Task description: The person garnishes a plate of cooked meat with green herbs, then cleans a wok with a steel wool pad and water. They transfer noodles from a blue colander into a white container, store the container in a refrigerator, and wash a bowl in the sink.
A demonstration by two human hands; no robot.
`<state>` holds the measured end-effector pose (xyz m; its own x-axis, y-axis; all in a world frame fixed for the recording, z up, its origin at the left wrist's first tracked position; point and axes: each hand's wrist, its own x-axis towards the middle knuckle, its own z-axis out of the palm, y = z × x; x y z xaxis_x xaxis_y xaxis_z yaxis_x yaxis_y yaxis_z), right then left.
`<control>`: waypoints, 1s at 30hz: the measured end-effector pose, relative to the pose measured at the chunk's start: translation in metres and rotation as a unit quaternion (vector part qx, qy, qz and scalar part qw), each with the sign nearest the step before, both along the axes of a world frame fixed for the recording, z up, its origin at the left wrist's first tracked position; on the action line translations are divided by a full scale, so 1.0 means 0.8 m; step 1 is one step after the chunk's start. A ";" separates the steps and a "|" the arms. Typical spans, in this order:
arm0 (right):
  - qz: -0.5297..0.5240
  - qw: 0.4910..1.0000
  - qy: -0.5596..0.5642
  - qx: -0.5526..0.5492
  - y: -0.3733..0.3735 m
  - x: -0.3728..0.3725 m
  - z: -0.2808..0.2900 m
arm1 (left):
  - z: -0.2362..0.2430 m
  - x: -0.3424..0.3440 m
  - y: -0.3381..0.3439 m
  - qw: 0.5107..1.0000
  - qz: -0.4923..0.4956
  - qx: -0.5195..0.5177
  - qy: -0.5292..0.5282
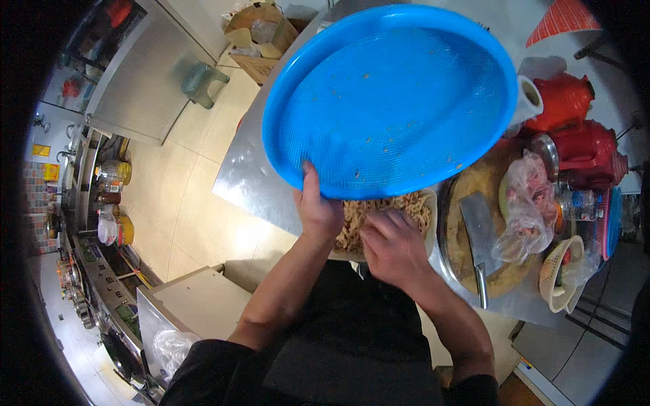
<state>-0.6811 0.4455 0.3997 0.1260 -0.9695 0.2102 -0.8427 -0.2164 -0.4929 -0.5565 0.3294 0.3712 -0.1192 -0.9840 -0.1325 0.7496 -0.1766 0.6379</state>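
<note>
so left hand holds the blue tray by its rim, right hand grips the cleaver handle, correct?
Not the cleaver: the head view shows the right hand at the shredded food, with the cleaver lying on the round board. The left hand does hold the blue tray by its rim.

Bright | glare on floor (233,227) | black fisheye rim | right hand (396,245) perhaps blurred

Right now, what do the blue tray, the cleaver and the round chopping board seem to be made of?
Blue tray: likely plastic, semi-glossy, with even colour and a moulded-looking texture. Cleaver: probably steel, with a smooth grey blade and a shiny, metallic-looking handle. Chopping board: perhaps wood, dull and blotchy brown, but no clear grain shows.
</note>
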 end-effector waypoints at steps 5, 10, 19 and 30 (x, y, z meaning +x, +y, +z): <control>-0.091 0.995 -0.014 -0.031 0.023 -0.041 0.011 | 0.005 0.016 -0.007 0.999 0.008 0.039 -0.009; -0.202 0.958 0.169 -0.113 -0.014 -0.081 0.023 | 0.010 0.020 0.001 0.997 0.024 0.057 -0.034; -0.146 0.989 0.019 0.020 0.040 -0.038 0.006 | 0.014 0.034 0.015 0.996 0.034 0.054 -0.060; -0.109 0.972 -0.190 -0.084 0.031 -0.015 0.075 | 0.092 0.156 0.043 0.960 0.013 0.278 -0.014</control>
<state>-0.6927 0.4701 0.4599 -0.1958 -0.9128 0.3585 -0.6410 -0.1575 -0.7512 -0.4318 0.3641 0.4452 -0.0853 -0.7627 -0.6411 0.7421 -0.4780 0.4699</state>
